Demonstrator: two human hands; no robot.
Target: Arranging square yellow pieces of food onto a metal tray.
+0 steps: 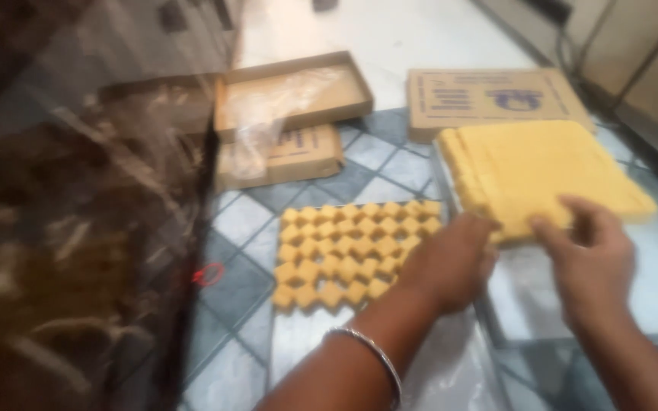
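Yellow scored slab of sweet (542,164), worked at its near edge.
Left hand (451,262) and right hand (592,255) pinch that edge; cut yellow diamond-set cubes (352,251) lie grouped left.

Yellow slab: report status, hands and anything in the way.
Left hand and right hand both at near edge of yellow slab. Grip unclear, blurred. Cut cubes laid left of it. Nothing blocking.

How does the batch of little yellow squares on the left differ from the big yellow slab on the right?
The little squares are separate pieces set out in neat rows; the slab is one large block scored into strips. The squares lie on a clear sheet on the floor, the slab on a tray. Both hands, left hand and right hand, are at the slab's near edge. Both batches are the same yellow.
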